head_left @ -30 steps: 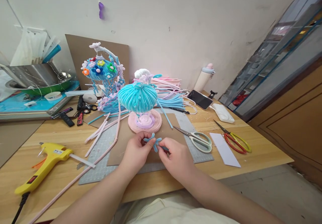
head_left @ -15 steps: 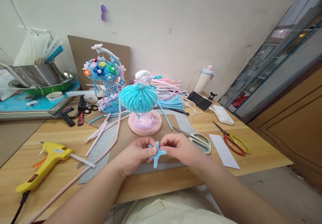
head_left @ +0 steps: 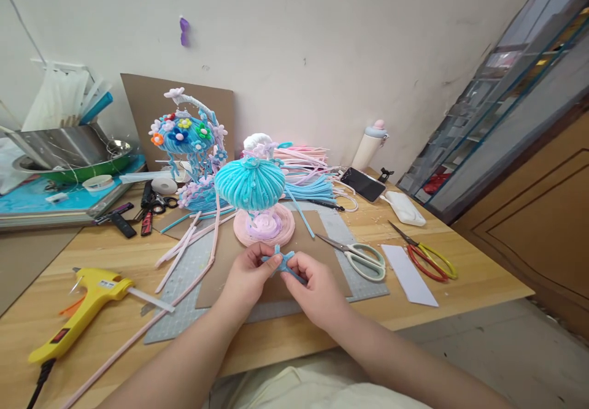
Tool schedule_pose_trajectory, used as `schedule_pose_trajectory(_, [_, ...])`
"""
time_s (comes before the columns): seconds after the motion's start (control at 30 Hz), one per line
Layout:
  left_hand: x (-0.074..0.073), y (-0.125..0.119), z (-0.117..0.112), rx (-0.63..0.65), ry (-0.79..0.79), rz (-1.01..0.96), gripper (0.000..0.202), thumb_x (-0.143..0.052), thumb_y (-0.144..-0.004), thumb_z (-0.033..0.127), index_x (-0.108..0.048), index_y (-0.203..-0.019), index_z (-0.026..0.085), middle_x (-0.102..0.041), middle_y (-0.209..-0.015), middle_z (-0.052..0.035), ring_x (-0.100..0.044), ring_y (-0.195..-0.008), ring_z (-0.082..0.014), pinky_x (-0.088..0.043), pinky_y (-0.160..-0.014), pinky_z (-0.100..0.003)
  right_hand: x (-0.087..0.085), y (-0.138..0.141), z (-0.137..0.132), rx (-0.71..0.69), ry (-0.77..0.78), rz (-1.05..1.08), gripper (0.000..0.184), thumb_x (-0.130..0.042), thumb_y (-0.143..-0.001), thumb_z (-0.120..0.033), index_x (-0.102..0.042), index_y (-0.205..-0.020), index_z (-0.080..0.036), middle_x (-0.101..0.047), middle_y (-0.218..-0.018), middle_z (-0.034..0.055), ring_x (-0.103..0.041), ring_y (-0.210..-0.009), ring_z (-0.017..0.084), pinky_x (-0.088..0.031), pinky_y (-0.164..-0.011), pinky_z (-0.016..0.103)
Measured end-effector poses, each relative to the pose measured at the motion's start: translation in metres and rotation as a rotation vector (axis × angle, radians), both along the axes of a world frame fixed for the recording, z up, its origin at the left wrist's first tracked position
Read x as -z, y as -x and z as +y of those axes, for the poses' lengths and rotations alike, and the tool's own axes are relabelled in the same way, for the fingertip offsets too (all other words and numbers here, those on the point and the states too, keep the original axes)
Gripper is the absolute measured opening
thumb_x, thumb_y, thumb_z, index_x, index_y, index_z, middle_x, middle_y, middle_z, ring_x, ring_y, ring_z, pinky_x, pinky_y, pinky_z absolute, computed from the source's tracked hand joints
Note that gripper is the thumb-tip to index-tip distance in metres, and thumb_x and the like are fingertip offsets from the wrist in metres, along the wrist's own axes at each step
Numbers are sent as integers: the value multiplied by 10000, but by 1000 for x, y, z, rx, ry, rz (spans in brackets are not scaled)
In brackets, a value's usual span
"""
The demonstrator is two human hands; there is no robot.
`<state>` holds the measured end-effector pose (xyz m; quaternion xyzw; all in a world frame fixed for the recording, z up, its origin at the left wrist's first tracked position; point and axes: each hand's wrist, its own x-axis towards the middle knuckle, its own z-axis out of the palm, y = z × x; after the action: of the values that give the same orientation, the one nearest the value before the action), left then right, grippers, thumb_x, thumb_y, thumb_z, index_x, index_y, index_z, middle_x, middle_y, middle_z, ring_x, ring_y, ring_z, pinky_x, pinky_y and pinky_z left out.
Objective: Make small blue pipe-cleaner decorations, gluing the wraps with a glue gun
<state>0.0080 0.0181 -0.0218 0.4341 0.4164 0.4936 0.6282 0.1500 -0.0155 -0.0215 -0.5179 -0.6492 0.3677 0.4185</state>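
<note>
My left hand [head_left: 247,278] and my right hand [head_left: 314,289] meet over a brown card sheet [head_left: 221,274] near the table's front edge. Both pinch a small blue pipe-cleaner piece [head_left: 280,261] with short arms sticking out; the fingers hide most of it. Just behind it stands a blue pipe-cleaner dome [head_left: 250,183] on a pink coiled base [head_left: 285,228]. A second blue craft with coloured flowers [head_left: 184,132] stands further back left.
A yellow glue gun [head_left: 80,309] lies at the left front, long pink pipe cleaners [head_left: 184,246] beside it. White-handled scissors [head_left: 365,258], red-yellow scissors [head_left: 427,256] and a white paper strip [head_left: 409,282] lie right. A phone [head_left: 364,184], a bottle [head_left: 372,142] and pipe-cleaner stacks [head_left: 308,170] sit behind.
Both hands shifted slightly toward the pink base, and the blue piece turned in my fingers; more of it is now covered by my right hand.
</note>
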Motion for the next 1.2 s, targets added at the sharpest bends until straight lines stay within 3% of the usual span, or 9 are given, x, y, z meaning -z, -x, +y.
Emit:
schedule_pose_trajectory(0.17, [-5, 1, -2, 121, 78, -41, 330, -768, -619, 396, -574, -734, 155, -464, -581, 67, -295, -429, -34, -186, -419, -183, -7, -8, 6, -98, 63, 77, 97, -533, -795, -236, -566, -741, -163, -517, -652, -25, -449, -598, 114, -360, -556, 220])
schedule_pose_trajectory(0.33, [-7, 1, -3, 227, 21, 127, 365, -761, -600, 362, -568, -826, 151, -523, -541, 57, -392, -411, -66, -295, -400, -200, -13, -17, 8, -124, 65, -46, 121, -509, -815, -213, -600, -756, -158, -601, -704, -2, -512, -650, 127, -384, -600, 227])
schedule_pose_trajectory(0.47, [-2, 0, -3, 185, -93, 416, 245, -668, -678, 335, -559, -805, 156, -558, -557, 36, -461, -470, -106, -351, -453, -227, -21, -22, 6, -81, 53, -265, 119, -504, -822, -191, -622, -818, -176, -653, -747, 11, -549, -657, 139, -377, -585, 231])
schedule_pose_trajectory(0.6, [2, 0, -3, 72, -296, 592, 145, -654, -700, 271, -620, -770, 150, -595, -661, 10, -492, -594, -121, -369, -556, -239, -33, -22, 2, 23, -60, -505, 105, -514, -809, -174, -601, -752, -189, -656, -742, 19, -558, -660, 152, -345, -578, 244])
schedule_pose_trajectory(0.7, [2, -1, -3, -10, -252, 495, 169, -674, -684, 263, -629, -803, 151, -568, -610, 33, -483, -554, -109, -371, -531, -226, -36, -19, 0, 47, -63, -537, 114, -505, -819, -193, -582, -735, -198, -646, -690, 10, -559, -621, 144, -331, -556, 235])
schedule_pose_trajectory(0.87, [-2, -2, -3, 27, -74, 225, 316, -709, -646, 291, -614, -905, 136, -524, -500, 73, -516, -457, -104, -459, -485, -227, -31, -17, 1, 64, -45, -479, 124, -492, -833, -226, -581, -749, -209, -630, -646, -6, -513, -547, 125, -301, -505, 222])
schedule_pose_trajectory(1.07, [1, -3, -1, -3, -13, 143, 299, -764, -613, 282, -588, -808, 137, -592, -500, 46, -575, -453, -104, -518, -500, -223, -25, -16, 0, 105, -58, -453, 117, -510, -822, -246, -586, -743, -205, -577, -584, -21, -462, -513, 119, -288, -497, 229])
schedule_pose_trajectory(1.2, [2, -3, 0, -36, 34, 41, 342, -797, -583, 274, -540, -779, 160, -591, -533, 65, -594, -488, -90, -545, -540, -215, -17, -14, 3, 105, -11, -305, 115, -515, -819, -258, -595, -767, -193, -572, -608, -17, -462, -531, 117, -307, -503, 226])
